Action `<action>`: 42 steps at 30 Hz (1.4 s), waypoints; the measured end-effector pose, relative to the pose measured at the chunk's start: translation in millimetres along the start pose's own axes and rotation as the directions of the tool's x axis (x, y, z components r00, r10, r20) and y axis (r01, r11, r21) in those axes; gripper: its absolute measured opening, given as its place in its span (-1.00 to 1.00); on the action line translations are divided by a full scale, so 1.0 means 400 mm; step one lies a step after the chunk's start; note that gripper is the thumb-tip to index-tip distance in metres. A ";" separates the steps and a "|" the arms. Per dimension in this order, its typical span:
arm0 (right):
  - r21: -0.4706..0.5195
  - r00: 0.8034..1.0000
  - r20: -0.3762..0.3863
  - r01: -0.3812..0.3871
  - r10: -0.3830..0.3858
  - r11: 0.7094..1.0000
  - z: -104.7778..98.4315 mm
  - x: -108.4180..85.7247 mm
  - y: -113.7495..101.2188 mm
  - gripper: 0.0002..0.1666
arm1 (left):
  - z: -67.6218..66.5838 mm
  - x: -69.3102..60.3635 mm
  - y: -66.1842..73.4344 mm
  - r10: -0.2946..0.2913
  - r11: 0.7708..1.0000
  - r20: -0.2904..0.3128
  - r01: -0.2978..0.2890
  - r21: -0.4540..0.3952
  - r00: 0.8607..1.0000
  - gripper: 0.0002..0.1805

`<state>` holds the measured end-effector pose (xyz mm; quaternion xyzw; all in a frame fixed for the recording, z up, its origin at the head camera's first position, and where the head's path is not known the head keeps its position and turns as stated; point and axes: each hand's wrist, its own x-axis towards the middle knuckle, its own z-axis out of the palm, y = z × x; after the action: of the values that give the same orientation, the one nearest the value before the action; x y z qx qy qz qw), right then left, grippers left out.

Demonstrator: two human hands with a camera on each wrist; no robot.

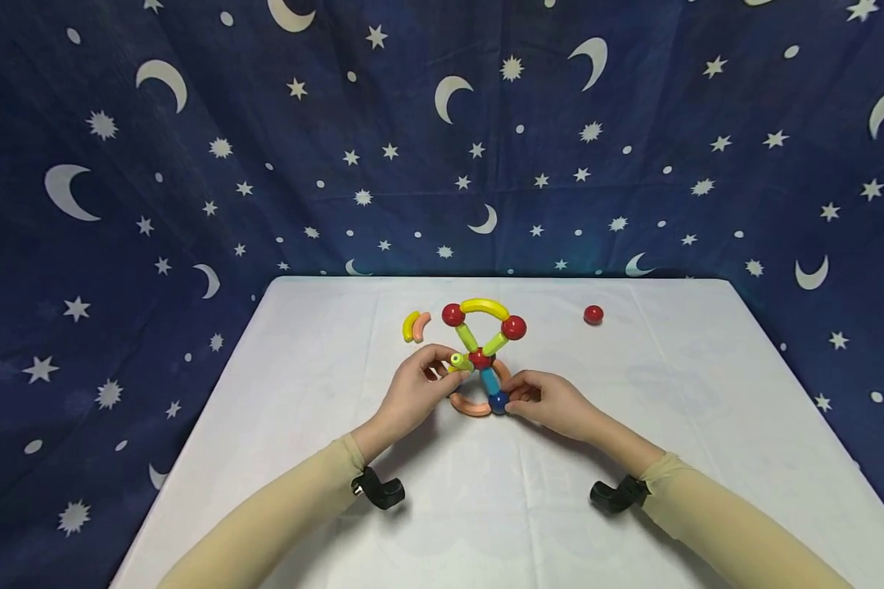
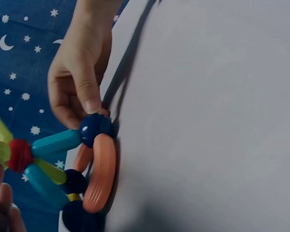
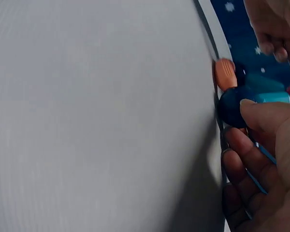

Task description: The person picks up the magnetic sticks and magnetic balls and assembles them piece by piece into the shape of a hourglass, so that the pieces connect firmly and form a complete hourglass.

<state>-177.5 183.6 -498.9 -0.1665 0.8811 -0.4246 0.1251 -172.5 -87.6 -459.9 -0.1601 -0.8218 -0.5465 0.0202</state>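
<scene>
A magnetic ball-and-rod toy stands on the table, its red middle ball [image 1: 480,358] joined to green and blue rods. My left hand [image 1: 421,378] pinches a yellow-green rod [image 1: 460,361] on the left of that ball. With thumb and fingers, my right hand [image 1: 556,402] pinches the dark blue ball [image 1: 498,402] at the base, also seen as a blue ball [image 3: 234,107] in the right wrist view. Curved orange rods [image 2: 101,174] link the base balls. On top, a curved yellow rod [image 1: 485,307] bridges two red balls [image 1: 514,328]. My left fingers partly hide the base's left side.
Behind my left hand, a curved yellow piece [image 1: 410,326] and a curved orange piece [image 1: 421,327] lie side by side. A loose red ball [image 1: 593,315] sits at the back right. The white-covered table [image 1: 678,384] meets a dark blue star-patterned curtain [image 1: 412,164].
</scene>
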 end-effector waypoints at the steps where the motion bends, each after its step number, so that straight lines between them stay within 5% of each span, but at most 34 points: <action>1: -0.009 1.000 0.003 -0.002 0.002 1.000 0.007 0.002 -0.006 -0.71 | 0.002 -0.002 -0.001 0.005 1.000 -0.013 -0.005 -0.008 1.000 -0.78; 11: -0.106 1.000 -0.007 0.004 -0.005 0.994 0.059 0.023 -0.054 -0.68 | -0.003 -0.005 -0.018 0.029 0.999 -0.084 -0.033 -0.040 0.996 -0.77; 23: -0.103 1.000 -0.017 0.011 -0.013 0.995 0.067 0.022 -0.065 -0.67 | 0.006 0.012 -0.019 0.039 0.998 -0.121 -0.045 -0.046 0.992 -0.74; 42: -0.082 0.999 0.024 0.032 -0.030 0.996 0.055 0.017 -0.064 -0.68 | 0.010 0.019 -0.017 0.005 0.998 -0.084 -0.009 -0.054 0.996 -0.72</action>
<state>-170.9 150.5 -492.6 -0.1901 0.8936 -0.3881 0.1217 -181.0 -84.6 -466.2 -0.1403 -0.8044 -0.5749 0.0522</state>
